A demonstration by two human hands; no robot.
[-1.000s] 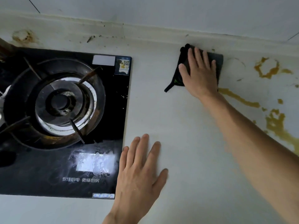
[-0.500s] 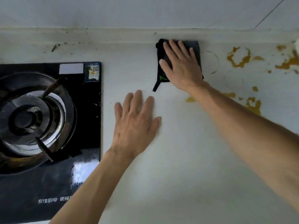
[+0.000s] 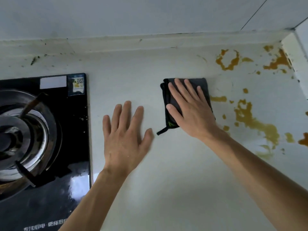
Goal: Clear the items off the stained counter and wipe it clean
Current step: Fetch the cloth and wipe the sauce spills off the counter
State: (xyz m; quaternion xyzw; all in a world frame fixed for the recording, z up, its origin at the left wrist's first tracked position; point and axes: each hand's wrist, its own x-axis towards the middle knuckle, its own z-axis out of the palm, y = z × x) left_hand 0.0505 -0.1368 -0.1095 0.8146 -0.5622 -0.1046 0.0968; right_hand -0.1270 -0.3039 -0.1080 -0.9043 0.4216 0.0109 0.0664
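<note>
Two bare forearms enter from the bottom edge and reach up over a pale counter [image 3: 166,189]. Near stretch of surface, lower centre: plain, off-white, soft glare.

Left hand [image 3: 124,135], centre frame: palm down, fingers straight and spread, flat on the counter, holding nothing. Just to its left, a black glass hob [image 3: 73,144] fills the left side; steel burner [image 3: 20,130] with dark pan supports, white crumbs along the hob's right edge, a QR sticker [image 3: 76,84] at its top right corner.

Right hand [image 3: 190,107], right of centre and a little higher: fingers straight, slightly fanned, pressing flat on a folded dark grey cloth [image 3: 202,85]. Cloth lies on the counter between left hand and stains; a thin loop trails from its lower left corner, near the left thumb.

Right side of frame: yellow-brown stains [image 3: 256,125] in blotches and streaks, starting just beside the cloth's right edge and running to the right edge; a ring-shaped mark [image 3: 228,60] upper right.

Far back: grimy raised lip where counter meets wall [image 3: 150,14]; dark specks upper left. Pale tiled wall, corner at upper right.
</note>
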